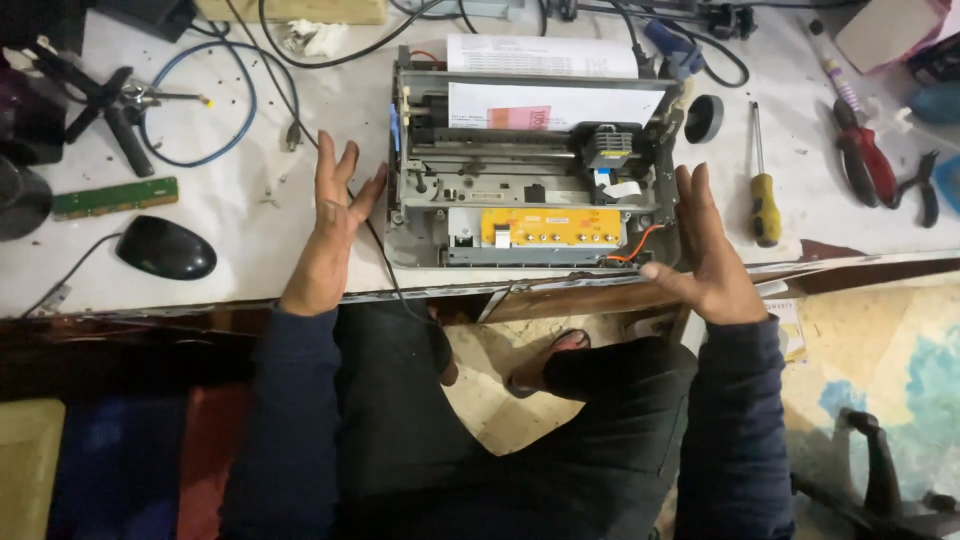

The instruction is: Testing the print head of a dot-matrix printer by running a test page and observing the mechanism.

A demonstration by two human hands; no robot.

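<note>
An opened grey printer [535, 160] with its cover off sits near the front edge of the white workbench [250, 200]. A yellow circuit board [550, 226] shows at its front, a black print carriage [608, 146] at its right, white paper [545, 56] at its back. My left hand [332, 225] is open, fingers spread, just beside the printer's left side, thumb close to it. My right hand [705, 255] is open at the printer's front right corner, thumb against the casing. Neither hand holds anything.
A black mouse [166, 247] and a green circuit strip [115, 196] lie left. A blue cable [225, 100] loops at the back left. A yellow-handled screwdriver [764, 195], red pliers [868, 160] and a black round part [704, 118] lie right.
</note>
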